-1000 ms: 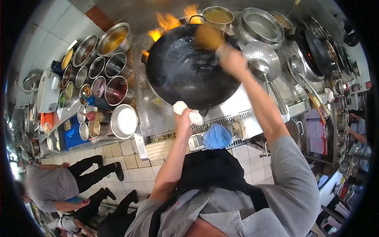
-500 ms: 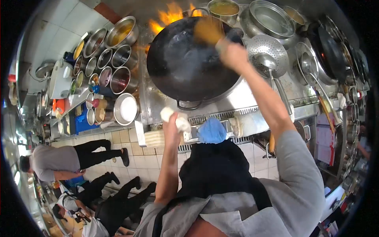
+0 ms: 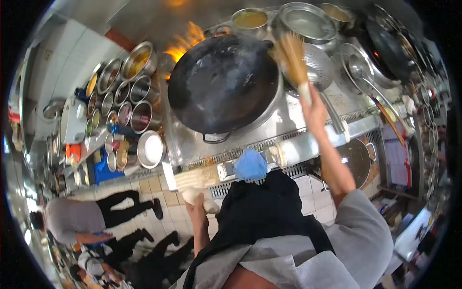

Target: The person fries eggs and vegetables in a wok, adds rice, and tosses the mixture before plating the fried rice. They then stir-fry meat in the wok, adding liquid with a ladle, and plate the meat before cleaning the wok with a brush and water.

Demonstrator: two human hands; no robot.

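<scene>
My right hand is closed round the handle of a bamboo brush, whose bristles point up over the perforated ladle, right of the wok. In my left hand is a bunched white cloth, held low near the counter's front edge. The large black wok sits on the stove with faint smoke over it, its near handle toward me. Flames rise behind its far left rim. A blue cloth lies at the stove's front edge, between my two hands.
Metal containers and a bowl of white contents stand at the left. A pot of yellowish liquid and a basin are at the back. Ladles and pans lie right. Several people are at the lower left, one in a grey shirt.
The brush in my right hand has moved out of the wok to the right. My left hand has drawn back toward me with the white cloth, away from the wok's rim.
</scene>
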